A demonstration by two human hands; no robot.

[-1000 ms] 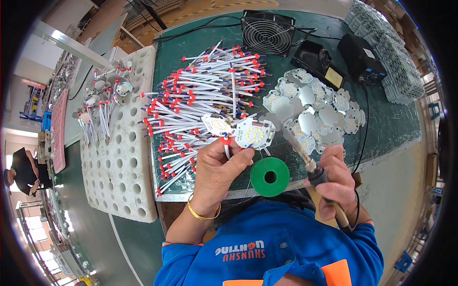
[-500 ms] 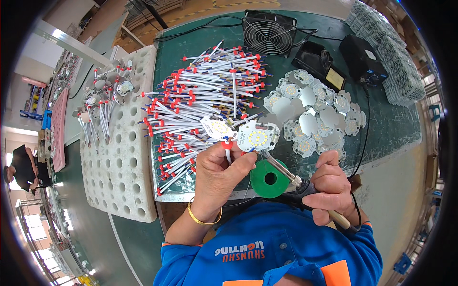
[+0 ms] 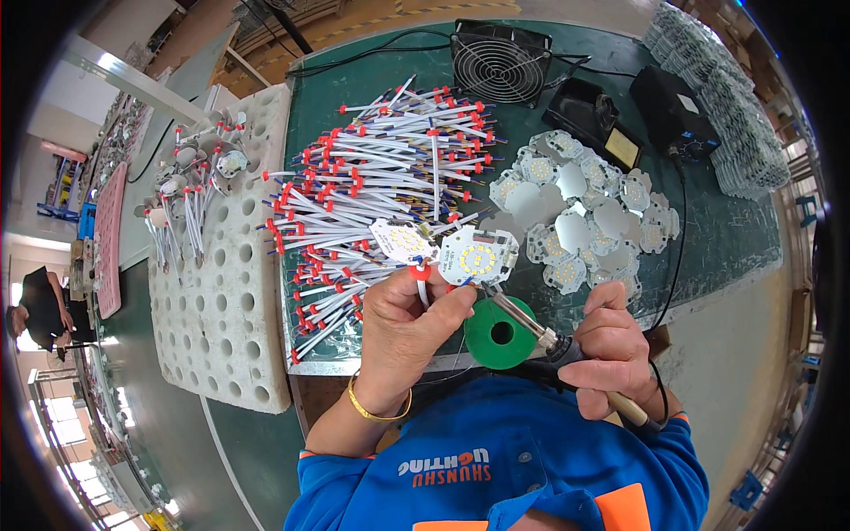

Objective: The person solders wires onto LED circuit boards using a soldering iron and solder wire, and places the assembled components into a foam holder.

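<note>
My left hand point(image 3: 412, 319) is closed in a pinch on white wires with a red ring, just below two round white LED boards. The left LED board point(image 3: 400, 241) is tilted and touches the right LED board point(image 3: 478, 257), whose yellow LEDs face up. In my right hand point(image 3: 611, 350) is a soldering iron point(image 3: 561, 345), held like a pen. Its tip reaches the lower edge of the right board, by a short blue wire end; whether it touches cannot be made out. A green solder spool point(image 3: 482, 343) lies below the boards, partly behind the iron.
A heap of white wires point(image 3: 381, 177) with red rings covers the table's left part. More LED boards point(image 3: 575, 208) lie at right. Behind stand a fan point(image 3: 500, 62), an iron stand point(image 3: 584, 115) and a black control box point(image 3: 675, 111). A holed foam block point(image 3: 221, 301) borders the left.
The two boards have tilted slightly in my left hand. My right hand and the soldering iron have shifted very little.
</note>
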